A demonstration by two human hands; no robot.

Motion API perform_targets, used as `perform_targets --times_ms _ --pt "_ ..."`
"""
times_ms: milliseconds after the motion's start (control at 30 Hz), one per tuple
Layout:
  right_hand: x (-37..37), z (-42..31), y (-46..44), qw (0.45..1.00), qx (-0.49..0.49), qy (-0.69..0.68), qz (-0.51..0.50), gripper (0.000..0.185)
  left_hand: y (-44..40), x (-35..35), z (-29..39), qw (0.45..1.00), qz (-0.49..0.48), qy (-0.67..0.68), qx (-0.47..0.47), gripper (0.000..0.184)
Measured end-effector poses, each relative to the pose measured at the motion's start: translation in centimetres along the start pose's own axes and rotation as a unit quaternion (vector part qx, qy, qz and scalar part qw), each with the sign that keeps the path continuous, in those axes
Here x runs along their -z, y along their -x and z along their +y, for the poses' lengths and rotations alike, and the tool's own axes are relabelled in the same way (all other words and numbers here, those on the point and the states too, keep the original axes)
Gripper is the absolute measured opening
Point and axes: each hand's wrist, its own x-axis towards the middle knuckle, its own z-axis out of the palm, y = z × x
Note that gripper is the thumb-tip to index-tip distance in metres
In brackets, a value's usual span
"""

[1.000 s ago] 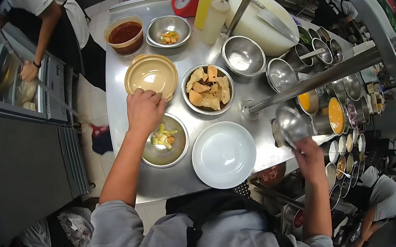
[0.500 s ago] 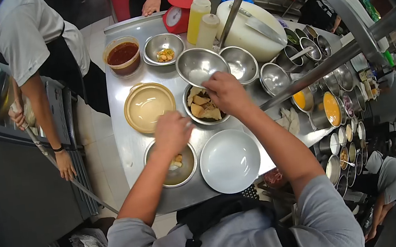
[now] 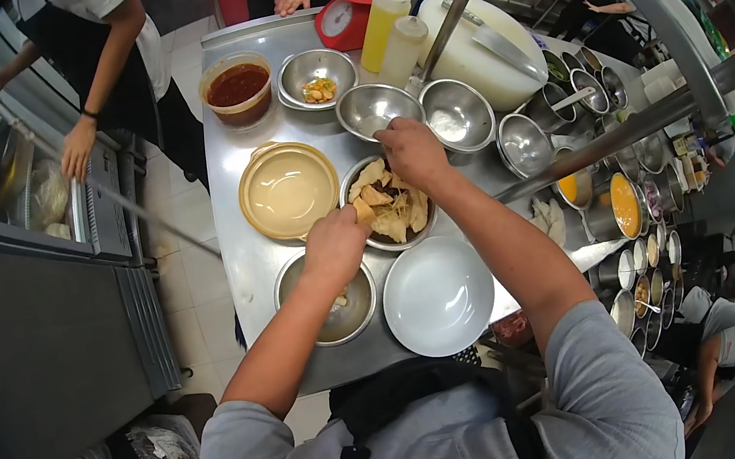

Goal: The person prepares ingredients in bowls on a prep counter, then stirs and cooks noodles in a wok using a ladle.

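Note:
My left hand point(image 3: 335, 245) is closed on a tan chunk of food point(image 3: 364, 213) at the left edge of a metal bowl of pale and brown food pieces point(image 3: 398, 211). My right hand point(image 3: 413, 151) pinches the near rim of an empty-looking metal bowl point(image 3: 370, 108), just beyond the food bowl. Left of the food bowl stands a yellowish clay pot point(image 3: 288, 189), bare inside. Below my left wrist is another metal bowl point(image 3: 329, 323), its contents partly hidden by my arm. A white plate point(image 3: 438, 294) lies to its right.
At the back stand a tub of dark red sauce point(image 3: 238, 89), a bowl of garnish point(image 3: 317, 76), a red scale point(image 3: 344, 19) and squeeze bottles point(image 3: 387, 23). A metal rail point(image 3: 596, 134) crosses the right side. Leftward, another person grips a long pole point(image 3: 116, 188).
My left hand has moved up and right to the food bowl, and a tan chunk now shows in its fingers. The metal bowl in my right hand has lowered, uncovering more food.

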Motion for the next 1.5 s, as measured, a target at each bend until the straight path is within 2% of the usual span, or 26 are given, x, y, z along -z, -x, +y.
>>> perform_targets --times_ms 133,200,233,300,367,433,500,567,633,733,833,900,933,1033,1133,1167,1233,1267,1333,1367,1433,1500 --pt "0.9 -0.3 0.6 1.0 0.003 -0.01 0.008 0.018 0.2 0.2 -0.2 1.0 0.005 -0.009 -0.014 0.016" --pt "2.7 -1.3 1.3 1.0 -0.003 -0.008 0.014 0.02 0.4 1.6 0.1 0.998 0.002 0.06 -0.014 0.026" --pt "3.7 -2.1 1.8 0.998 0.008 -0.032 0.053 0.021 0.5 2.5 0.3 0.998 0.001 0.06 -0.026 0.026" --pt "5.5 -2.6 3.0 0.994 0.013 -0.05 0.095 0.021 0.7 3.9 0.4 0.99 0.04 0.129 0.034 0.03" --pt "6.8 -2.5 4.1 0.991 -0.002 -0.061 0.117 0.023 0.3 3.6 0.2 0.989 0.05 0.135 0.031 0.028" --pt "7.5 -1.5 4.4 0.993 -0.043 -0.02 0.113 0.024 -0.7 3.7 0.5 0.986 0.077 0.141 0.036 0.027" --pt "8.8 -0.6 4.5 0.975 -0.117 -0.04 0.182 0.022 -2.4 4.1 1.3 0.983 0.098 0.153 0.002 0.024" --pt "10.6 -0.8 5.9 0.968 -0.137 -0.051 0.202 0.018 -4.7 4.4 1.9 0.98 0.082 0.182 0.024 0.024" --pt "14.3 -2.7 8.2 0.974 -0.147 -0.089 0.146 0.016 -7.9 3.5 1.5 0.976 0.103 0.192 0.028 0.023" --pt "18.7 -4.6 12.8 0.989 -0.129 -0.058 0.041 0.019 -13.6 3.0 1.5 0.967 0.119 0.221 0.044 0.022" --pt "21.5 -6.3 16.5 0.988 -0.113 -0.098 -0.03 0.025 -18.6 2.1 3.0 0.962 0.175 0.209 -0.018 0.019" --pt "22.3 -6.6 18.4 0.987 -0.124 -0.096 -0.035 0.026 -21.3 1.7 5.2 0.967 0.055 0.249 0.016 0.022" --pt "22.7 -6.6 19.2 0.985 -0.132 -0.103 -0.038 0.028 -22.6 1.0 6.1 0.976 0.011 0.215 -0.013 0.026" --pt "24.1 -6.0 21.4 0.98 -0.187 -0.051 -0.048 0.029 -25.7 -1.8 11.3 0.971 0.016 0.214 -0.107 0.029" --pt "24.9 -4.4 22.9 0.975 -0.221 -0.016 -0.031 0.028 -29.6 -5.9 15.5 0.971 0.111 0.044 -0.208 0.029" --pt "24.7 -4.1 23.1 0.97 -0.243 0.012 -0.021 0.028 -31.0 -7.4 16.1 0.974 0.104 0.041 -0.195 0.029" --pt "24.7 -3.9 22.9 0.969 -0.245 0.013 0.018 0.025 -34.6 -9.5 17.3 0.963 0.163 -0.096 -0.192 0.025" --pt "24.9 -4.0 23.2 0.97 -0.243 0.019 0.019 0.024 -35.5 -10.1 17.6 0.96 0.174 -0.093 -0.201 0.025" --pt "25.6 -3.9 23.3 0.969 -0.245 0.026 0.031 0.02 -36.6 -10.2 17.8 0.986 0.093 -0.071 -0.123 0.02" --pt "25.5 -3.4 23.8 0.97 -0.237 0.028 0.038 0.02 -37.1 -9.6 18.3 0.984 0.103 -0.075 -0.122 0.02" --pt "25.0 -2.2 24.9 0.966 -0.248 0.023 0.064 0.021 -36.9 -9.2 18.9 0.992 0.041 -0.03 -0.112 0.022" --pt "25.2 -1.6 24.4 0.966 -0.248 0.05 0.05 0.02 -35.6 -7.8 20.0 0.992 0.037 -0.036 -0.118 0.021"
